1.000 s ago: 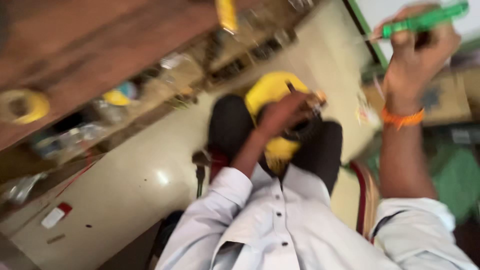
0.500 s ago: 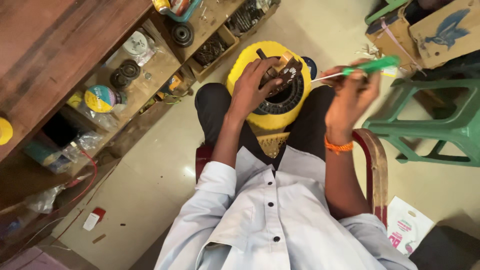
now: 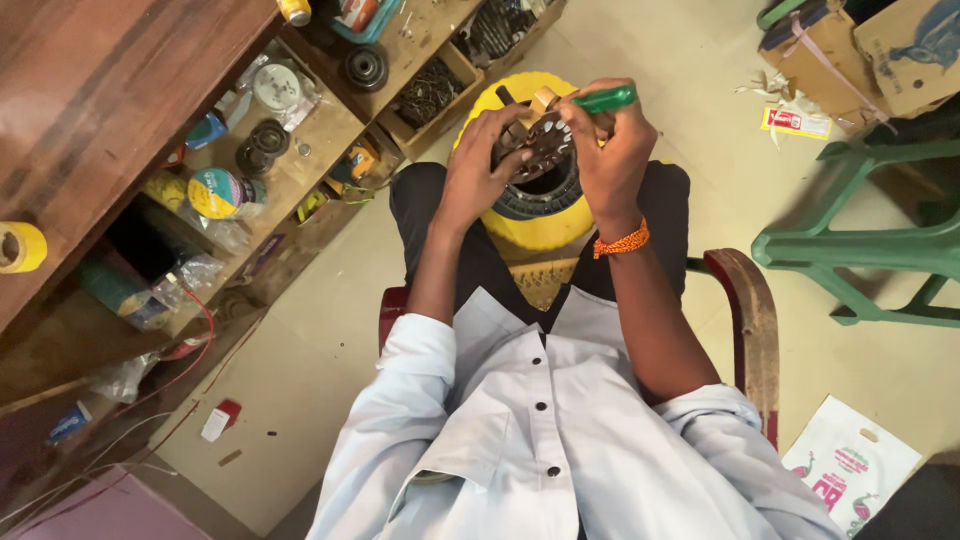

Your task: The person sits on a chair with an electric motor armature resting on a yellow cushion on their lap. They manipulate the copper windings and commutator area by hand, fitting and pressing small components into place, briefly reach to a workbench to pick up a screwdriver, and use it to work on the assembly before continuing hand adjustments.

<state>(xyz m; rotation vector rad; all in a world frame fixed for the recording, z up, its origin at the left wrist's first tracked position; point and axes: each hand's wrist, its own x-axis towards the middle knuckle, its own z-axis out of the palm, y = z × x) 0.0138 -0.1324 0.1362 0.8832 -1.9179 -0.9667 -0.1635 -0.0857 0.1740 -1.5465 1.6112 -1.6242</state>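
Yellow plastic fills the middle of what we see: a round yellow motor housing [image 3: 540, 215] rests on our lap, black trousers on either side, with a dark ribbed ring [image 3: 545, 195] set in its top. At about twelve o'clock of that ring we hold a small brown disc-shaped part [image 3: 545, 145] dotted with pale contacts. Our left hand [image 3: 480, 165] closes its grip on the part's left edge, fingers curled over it from nine o'clock. Our right hand [image 3: 610, 150], with an orange thread band [image 3: 622, 240] on its wrist, has its grip shut around a green-handled screwdriver [image 3: 603, 99] whose handle points toward three o'clock; the tip is hidden behind the fingers, so we cannot tell where it touches. We sit on a red-armed wooden chair [image 3: 745, 320] in a pale blue shirt. At ten o'clock stand wooden shelves [image 3: 330, 130] crowded with tape rolls, small black wheels and boxes of parts, and a yellow tape roll [image 3: 20, 247] lies on the brown bench [image 3: 100, 90] at nine o'clock. A green plastic stool [image 3: 880, 250] stands at three o'clock, cardboard boxes [image 3: 880, 50] at one o'clock, and a white printed bag [image 3: 850, 465] lies on the floor at four o'clock.
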